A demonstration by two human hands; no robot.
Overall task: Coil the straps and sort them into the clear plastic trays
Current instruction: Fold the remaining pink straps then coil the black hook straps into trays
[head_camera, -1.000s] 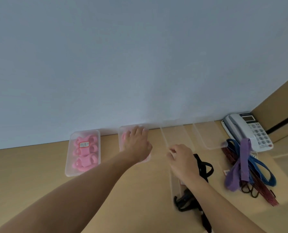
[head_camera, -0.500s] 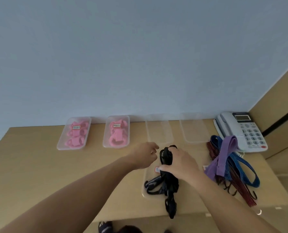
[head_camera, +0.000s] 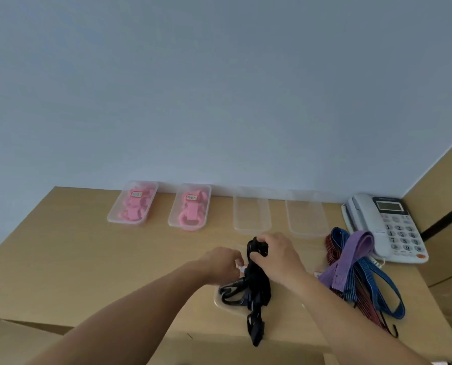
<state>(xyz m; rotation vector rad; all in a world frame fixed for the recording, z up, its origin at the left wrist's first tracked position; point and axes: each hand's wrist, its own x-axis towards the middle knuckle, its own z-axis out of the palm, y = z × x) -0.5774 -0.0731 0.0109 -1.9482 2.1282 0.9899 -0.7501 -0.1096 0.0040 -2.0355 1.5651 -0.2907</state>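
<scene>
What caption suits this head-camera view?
Right hand grips a black strap above a clear tray, left hand at its tag; pink-filled trays sit behind.

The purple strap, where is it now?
In the head view, the purple strap lies on the right, draped over the blue and red straps, just left of the telephone.

Labels [head_camera: 136,194] on pink straps [head_camera: 133,210] illegible
</scene>
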